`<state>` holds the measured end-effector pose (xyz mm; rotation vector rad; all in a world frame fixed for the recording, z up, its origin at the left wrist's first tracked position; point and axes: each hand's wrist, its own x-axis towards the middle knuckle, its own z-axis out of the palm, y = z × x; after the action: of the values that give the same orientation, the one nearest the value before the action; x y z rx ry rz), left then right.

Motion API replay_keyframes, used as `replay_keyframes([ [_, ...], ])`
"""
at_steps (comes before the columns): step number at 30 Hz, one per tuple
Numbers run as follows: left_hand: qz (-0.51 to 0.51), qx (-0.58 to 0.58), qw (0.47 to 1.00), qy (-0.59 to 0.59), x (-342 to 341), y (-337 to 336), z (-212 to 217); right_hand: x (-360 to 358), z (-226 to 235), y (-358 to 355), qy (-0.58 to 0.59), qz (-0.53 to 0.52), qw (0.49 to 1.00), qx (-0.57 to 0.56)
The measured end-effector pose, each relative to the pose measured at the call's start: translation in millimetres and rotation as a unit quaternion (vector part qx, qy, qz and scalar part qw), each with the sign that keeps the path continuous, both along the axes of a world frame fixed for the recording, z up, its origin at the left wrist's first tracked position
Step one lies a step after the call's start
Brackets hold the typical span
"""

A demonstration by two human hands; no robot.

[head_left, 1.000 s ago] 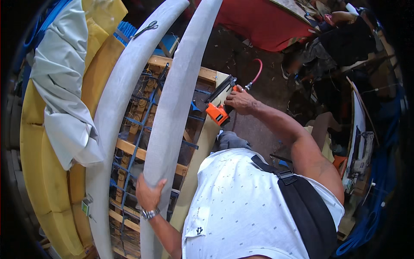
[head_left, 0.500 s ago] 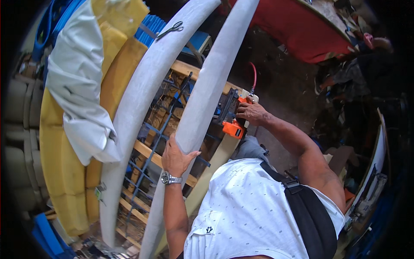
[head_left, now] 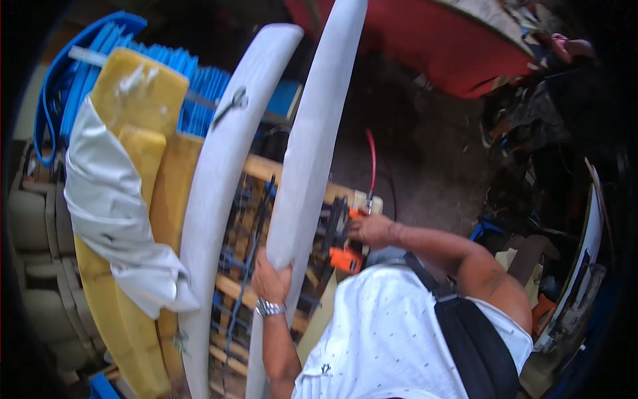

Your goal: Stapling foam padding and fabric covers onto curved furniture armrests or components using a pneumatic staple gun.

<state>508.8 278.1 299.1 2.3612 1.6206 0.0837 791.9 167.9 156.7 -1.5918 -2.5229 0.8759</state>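
Note:
A long, narrow white padded piece [head_left: 306, 159] stretches from the top of the view down past my left side. My left hand [head_left: 271, 278], with a metal wristwatch [head_left: 270, 306] on its wrist, wraps round the piece's lower part, fingers on the left edge and thumb on top. To the right of that piece, my right hand [head_left: 373, 230] is closed round an orange and black staple gun [head_left: 346, 260] with a red air hose [head_left: 371, 159]. The gun's nose points towards the padded piece; whether it touches is hard to tell.
A second curved white padded piece [head_left: 216, 199] lies to the left, with black scissors [head_left: 232, 105] on it. Further left are yellow foam [head_left: 100, 292] and crumpled white fabric [head_left: 109, 193]. Below is a wooden frame [head_left: 262, 167] with dark straps. Red cloth [head_left: 432, 50] hangs at the back.
The view has shifted, so the padded pieces and foam appear lower. Both hands keep their holds; the staple gun now sits lower and slightly left in the picture.

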Motion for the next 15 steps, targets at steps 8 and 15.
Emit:
replay_keyframes([
  [8, 0.018, -0.002, 1.0, 0.005, -9.9, -2.7, 23.1, -43.4, 18.0, 2.4, -0.031, -0.065, 0.995, -0.076],
  [15, -0.014, -0.029, 0.999, 0.038, -18.8, 6.4, 12.5, -101.3, 22.7, -13.2, 0.07, -0.207, 0.974, 0.062],
])
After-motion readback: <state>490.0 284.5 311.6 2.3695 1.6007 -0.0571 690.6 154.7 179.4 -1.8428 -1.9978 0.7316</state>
